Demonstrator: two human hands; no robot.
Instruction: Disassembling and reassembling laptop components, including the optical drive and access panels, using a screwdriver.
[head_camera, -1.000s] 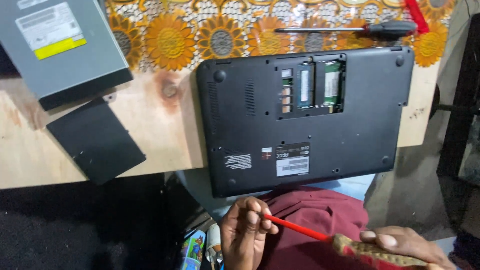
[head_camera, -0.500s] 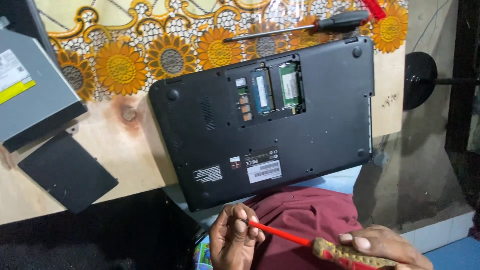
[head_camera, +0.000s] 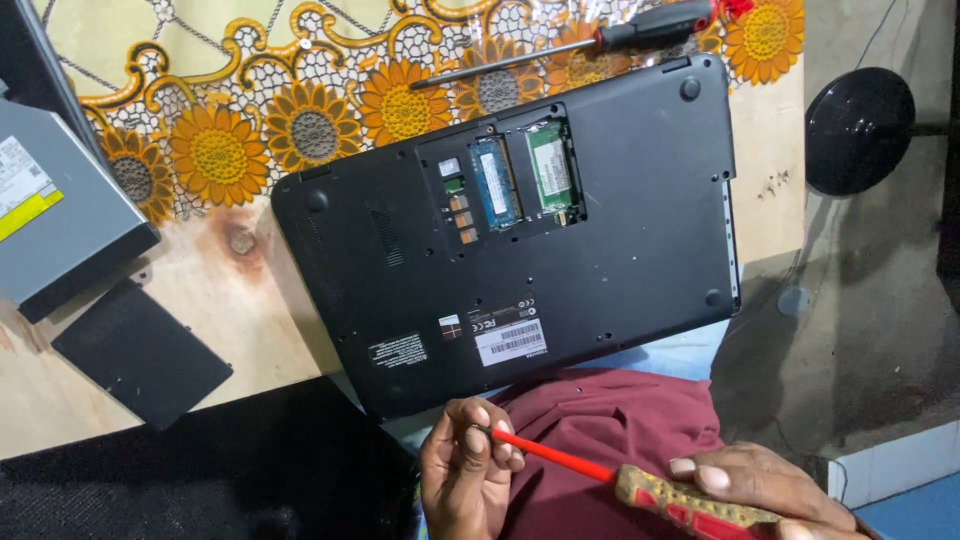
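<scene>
- Presently, grey optical drive (head_camera: 60, 225) and black cover panel (head_camera: 140, 350) lie on the bench (head_camera: 250, 300), far left.
- Left hand (head_camera: 465, 470) pinches the screwdriver (head_camera: 640, 480) tip.
- Upturned laptop (head_camera: 520, 240): open bay (head_camera: 505, 180) holds two memory modules (head_camera: 550, 165).
- Right hand (head_camera: 760, 490) grips the screwdriver handle.

screwdriver tip (head_camera: 482, 430) hidden behind left fingers (head_camera: 470, 445); right hand (head_camera: 760, 485) and handle (head_camera: 690, 503) cut off at bottom edge; drive (head_camera: 55, 215) cut off left.

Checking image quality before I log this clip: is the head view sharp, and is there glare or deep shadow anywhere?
Head view: sharp on the laptop and the screwdriver; soft sheen, no harsh glare, on its base; the lower left corner falls into dark shadow; both hands are cut by the bottom edge.
</scene>
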